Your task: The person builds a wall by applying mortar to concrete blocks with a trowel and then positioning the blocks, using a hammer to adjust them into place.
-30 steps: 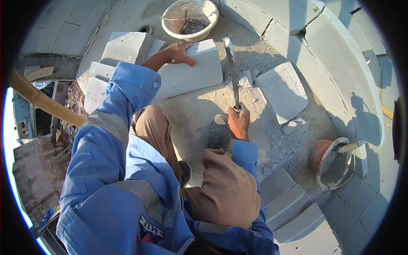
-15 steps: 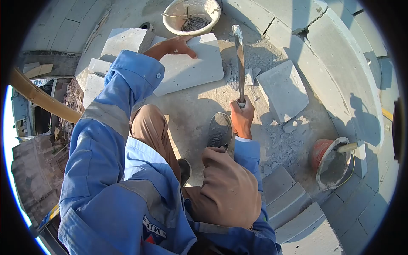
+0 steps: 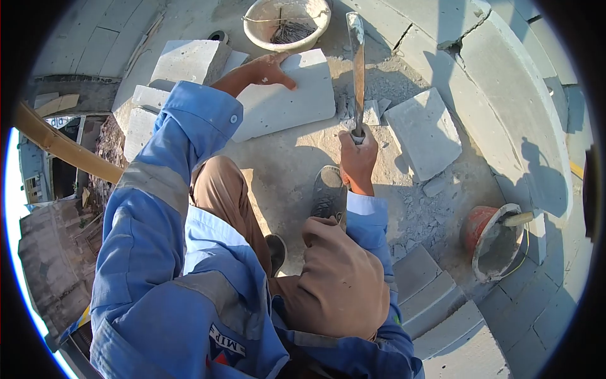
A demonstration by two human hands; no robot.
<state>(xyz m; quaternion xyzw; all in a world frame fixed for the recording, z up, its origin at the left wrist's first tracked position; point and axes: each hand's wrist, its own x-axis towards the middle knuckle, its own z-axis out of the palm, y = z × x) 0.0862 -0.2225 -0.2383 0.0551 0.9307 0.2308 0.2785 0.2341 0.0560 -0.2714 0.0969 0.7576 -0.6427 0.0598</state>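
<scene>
My left hand (image 3: 271,71) grips the far edge of a pale grey lightweight concrete block (image 3: 287,104), thumb on its upper face and fingers partly hidden behind the edge. In my right hand (image 3: 358,155) is a long, flat machete (image 3: 358,76), held by its handle with the blade pointing away from me. Its blade is rusty, with whitish residue near the tip. The blade is just right of the block and appears apart from it. Broken block pieces (image 3: 371,112) lie near the blade.
A bucket (image 3: 252,31) with thin sticks or metal pieces stands beyond the block. Other blocks lie left (image 3: 186,61) and right (image 3: 424,134). A red bucket with mortar (image 3: 470,230) and a handled tool is at right. Curved block walls (image 3: 505,101) enclose the right side.
My right hand and the machete have moved forward, away from me. My left hand stays on the block; the view has shifted only slightly.
</scene>
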